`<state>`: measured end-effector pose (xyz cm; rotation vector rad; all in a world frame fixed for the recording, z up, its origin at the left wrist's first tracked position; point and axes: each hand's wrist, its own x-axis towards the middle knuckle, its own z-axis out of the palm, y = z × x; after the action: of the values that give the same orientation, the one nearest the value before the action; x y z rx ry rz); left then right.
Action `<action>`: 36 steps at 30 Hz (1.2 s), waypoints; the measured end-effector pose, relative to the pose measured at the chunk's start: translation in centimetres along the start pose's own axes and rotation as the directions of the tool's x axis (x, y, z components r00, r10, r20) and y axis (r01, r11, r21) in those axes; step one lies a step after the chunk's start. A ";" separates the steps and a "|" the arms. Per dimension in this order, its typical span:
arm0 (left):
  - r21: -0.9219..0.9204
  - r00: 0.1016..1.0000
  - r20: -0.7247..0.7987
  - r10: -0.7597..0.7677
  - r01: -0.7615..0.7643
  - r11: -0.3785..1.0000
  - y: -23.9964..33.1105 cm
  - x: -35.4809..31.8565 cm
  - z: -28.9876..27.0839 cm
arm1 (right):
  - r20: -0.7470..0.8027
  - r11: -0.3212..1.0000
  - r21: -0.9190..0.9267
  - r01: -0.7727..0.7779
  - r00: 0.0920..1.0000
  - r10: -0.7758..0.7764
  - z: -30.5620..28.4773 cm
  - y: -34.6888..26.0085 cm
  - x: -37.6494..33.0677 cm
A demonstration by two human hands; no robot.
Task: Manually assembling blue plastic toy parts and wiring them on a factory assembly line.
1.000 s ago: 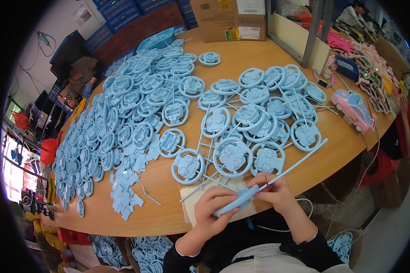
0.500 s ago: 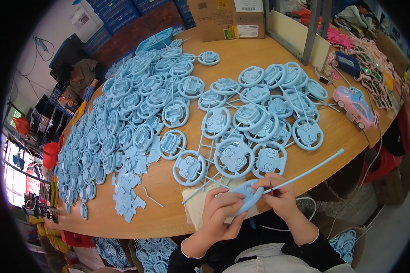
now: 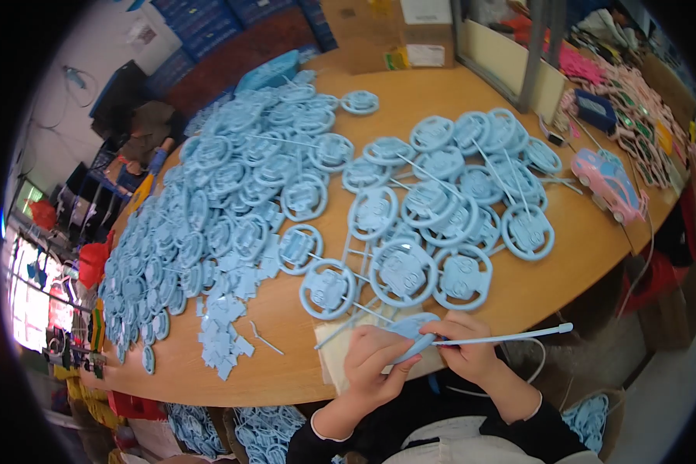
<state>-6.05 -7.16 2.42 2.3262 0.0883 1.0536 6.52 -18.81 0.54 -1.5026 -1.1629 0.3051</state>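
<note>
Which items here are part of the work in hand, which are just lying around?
In hand: left hand and right hand on a blue plastic piece with long sprue rod; blue wheel-shaped parts; pale pad.
Lying about: pink toy car; cardboard box; pink parts.

Both forearms enter from below; left hand and right hand meet close together, fingers curled and pinching.

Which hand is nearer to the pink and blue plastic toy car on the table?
Right. The right hand lies below-left of the toy car; the left hand is farther left.
</note>
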 end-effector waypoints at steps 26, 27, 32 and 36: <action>0.573 0.895 0.328 -0.301 0.065 0.817 -21.3 3.8 -7.2 | 0.004 0.876 0.390 -0.284 0.952 0.307 -0.4 4.3 0.0; 0.546 0.808 0.396 -0.437 0.175 0.819 -21.7 4.4 -8.0 | 0.012 0.857 0.427 -0.289 0.949 0.314 -0.4 4.1 0.1; 0.639 0.540 0.551 -0.636 0.217 0.738 -21.8 8.2 -9.2 | -0.038 0.891 0.351 -0.289 0.946 0.322 -0.4 4.1 -0.3; 0.473 0.716 0.423 -0.555 0.348 0.809 -21.0 6.7 -9.8 | -0.024 0.918 0.254 -0.304 0.947 0.320 -0.5 4.0 -0.6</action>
<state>-4.80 16.87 0.87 2.6348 0.6593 0.0932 8.61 -18.99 -3.00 -1.4606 -0.7963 0.5932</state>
